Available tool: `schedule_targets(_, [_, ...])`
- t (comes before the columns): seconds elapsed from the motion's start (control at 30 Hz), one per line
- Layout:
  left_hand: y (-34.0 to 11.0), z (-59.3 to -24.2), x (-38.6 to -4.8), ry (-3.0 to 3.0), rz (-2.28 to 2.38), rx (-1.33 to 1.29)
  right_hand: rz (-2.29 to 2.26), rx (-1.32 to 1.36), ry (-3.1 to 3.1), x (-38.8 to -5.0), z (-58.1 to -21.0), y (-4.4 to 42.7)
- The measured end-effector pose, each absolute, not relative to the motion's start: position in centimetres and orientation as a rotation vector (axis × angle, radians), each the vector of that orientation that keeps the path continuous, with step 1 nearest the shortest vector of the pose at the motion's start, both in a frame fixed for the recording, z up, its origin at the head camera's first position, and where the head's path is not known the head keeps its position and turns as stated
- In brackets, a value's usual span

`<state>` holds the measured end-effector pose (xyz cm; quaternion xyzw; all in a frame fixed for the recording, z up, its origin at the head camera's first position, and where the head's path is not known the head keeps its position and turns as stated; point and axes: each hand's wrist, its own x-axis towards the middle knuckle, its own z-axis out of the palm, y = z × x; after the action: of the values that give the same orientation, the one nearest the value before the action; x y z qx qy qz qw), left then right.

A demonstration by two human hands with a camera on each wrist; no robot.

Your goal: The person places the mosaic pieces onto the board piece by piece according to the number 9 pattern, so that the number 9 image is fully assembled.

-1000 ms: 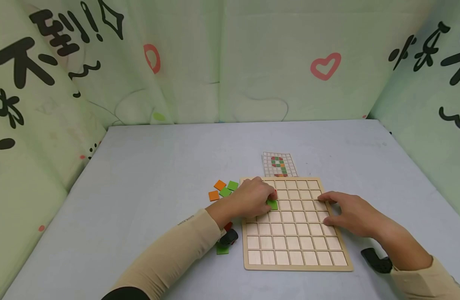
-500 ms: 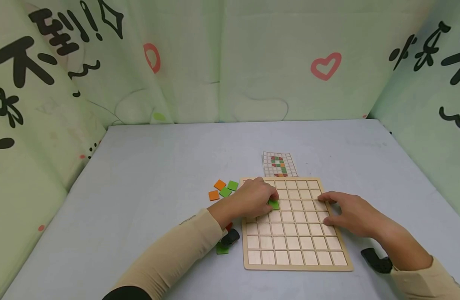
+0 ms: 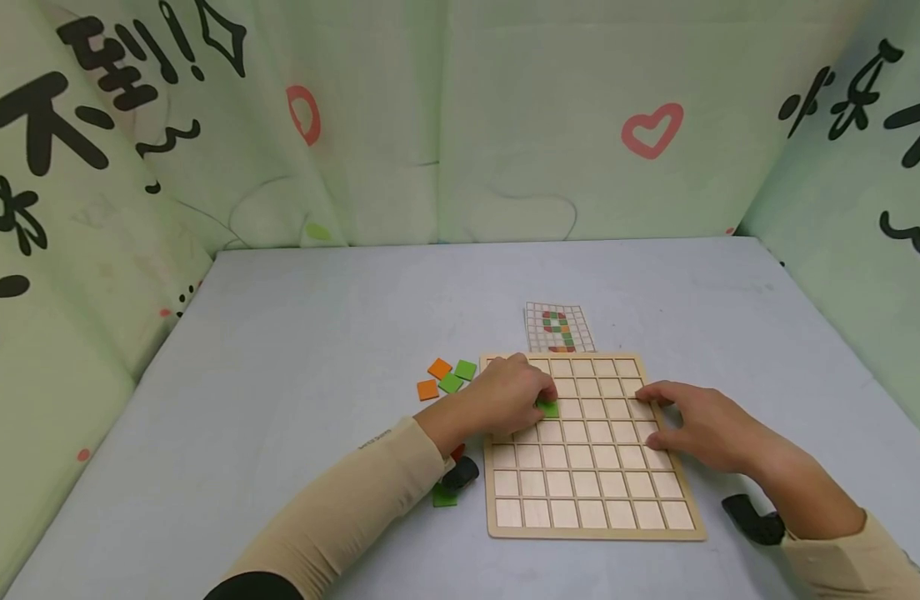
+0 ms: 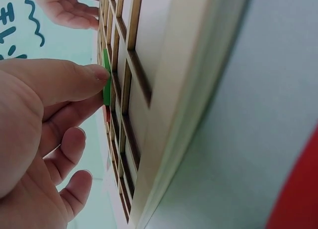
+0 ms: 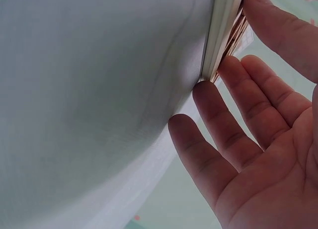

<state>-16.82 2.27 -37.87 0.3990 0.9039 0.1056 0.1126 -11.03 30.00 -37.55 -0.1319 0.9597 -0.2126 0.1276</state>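
My left hand point(image 3: 505, 396) is over the upper left of a wooden grid board point(image 3: 593, 533). Between its thumb and fingers it pinches a green square tile point(image 3: 549, 409), which stands tilted against the grid bars in the left wrist view. A bit of red point(image 4: 107, 114) shows just past that tile, mostly hidden by the fingers. At the board's right edge rests my right hand point(image 3: 703, 429), its fingers loosely extended and touching the frame. The right wrist view shows those fingertips point(image 5: 204, 92) against the board's side and the tabletop.
Left of the board lie loose orange tiles point(image 3: 427, 390) and green tiles point(image 3: 451, 383). Another green tile point(image 3: 444, 497) and a red piece point(image 3: 457, 452) sit partly under the left wrist. A printed pattern card point(image 3: 559, 327) lies beyond the board. Curtains surround the white table point(image 3: 317, 333).
My left hand and the green tile have shifted very slightly to the right, and the red bit beside it is now covered in the head view. The right hand keeps its place.
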Motion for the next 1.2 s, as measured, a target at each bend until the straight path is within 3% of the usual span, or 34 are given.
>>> schedule_targets(1.2, [0.3,-37.7,-16.7,2.608,0.547,1.094,-0.611,-0.383,2.796,-11.0,-37.5,29.9])
